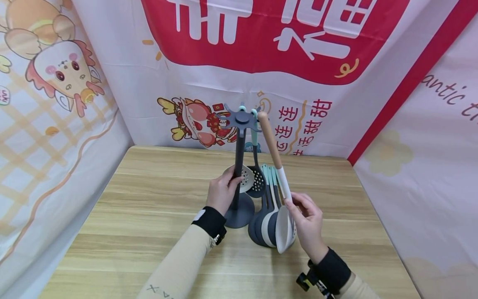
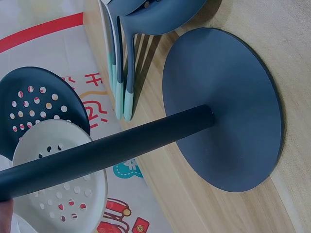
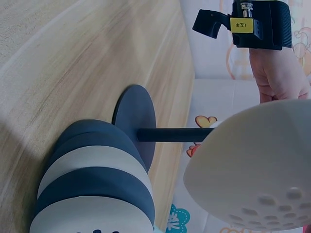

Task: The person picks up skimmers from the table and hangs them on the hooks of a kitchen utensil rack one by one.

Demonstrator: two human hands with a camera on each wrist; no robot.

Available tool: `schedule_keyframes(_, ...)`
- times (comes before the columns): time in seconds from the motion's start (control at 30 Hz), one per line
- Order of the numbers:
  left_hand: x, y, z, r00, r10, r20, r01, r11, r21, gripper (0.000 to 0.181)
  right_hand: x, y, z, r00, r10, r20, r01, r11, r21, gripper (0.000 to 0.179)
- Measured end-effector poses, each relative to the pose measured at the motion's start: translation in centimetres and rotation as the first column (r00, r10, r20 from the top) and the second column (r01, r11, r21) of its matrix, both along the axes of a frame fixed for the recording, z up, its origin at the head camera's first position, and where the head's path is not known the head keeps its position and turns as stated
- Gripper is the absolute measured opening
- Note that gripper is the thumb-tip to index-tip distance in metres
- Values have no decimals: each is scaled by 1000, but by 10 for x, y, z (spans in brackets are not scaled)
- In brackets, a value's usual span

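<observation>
My left hand [image 1: 223, 191] grips the dark pole [image 1: 240, 153] of a utensil stand, whose round base [image 2: 228, 111] rests on the table. From the stand's hooked top [image 1: 242, 119] hang a white skimmer [image 2: 58, 170] and a dark skimmer [image 2: 41, 97] with a mint handle. My right hand [image 1: 308, 220] pinches another white skimmer [image 3: 257, 165] at its neck, just above the bowl. Its wood-ended handle [image 1: 271, 143] points up, tilted, beside the stand's top. Below and behind it, several nested grey and white utensils [image 3: 92, 160] with mint-tipped handles lie right of the base.
The wood-grain table [image 1: 157, 195] runs back to a printed cloth [image 1: 224, 74] with red and white lettering. More patterned cloth hangs at the left side [image 1: 48, 137] and the right side [image 1: 418, 187].
</observation>
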State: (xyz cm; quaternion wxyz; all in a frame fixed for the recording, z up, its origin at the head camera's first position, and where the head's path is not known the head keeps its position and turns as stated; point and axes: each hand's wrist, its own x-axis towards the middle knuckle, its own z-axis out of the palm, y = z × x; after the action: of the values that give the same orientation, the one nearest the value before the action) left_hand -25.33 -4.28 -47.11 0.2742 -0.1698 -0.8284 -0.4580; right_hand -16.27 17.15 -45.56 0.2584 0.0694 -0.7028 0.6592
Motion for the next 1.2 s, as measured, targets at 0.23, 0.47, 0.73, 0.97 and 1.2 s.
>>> schedule_keyframes(0.23,0,-1,1,1000,-3,10,3,1000,1,33,0,-4,3,999,-10,51,9,1000,11,18)
schedule_keyframes(0.47,0,-2,1,1000,-3,17,3,1000,-1,33,-3,-8,1,999,3,43,-4,1000,12,19)
schedule_keyframes(0.73,-1,-2,1,1000,-1,9,1,1000,-13,33,-7,-13,-1,998,18,59,-20,999,36,19)
schedule_keyframes(0.97,-1,-2,1,1000,-1,18,1,1000,-19,33,-11,-16,-4,995,17,97,-22,998,58,19)
schedule_keyframes(1.2,-1,-2,0,1000,-6,20,6,1000,-23,33,-14,-17,-7,994,10,111,-20,996,89,20)
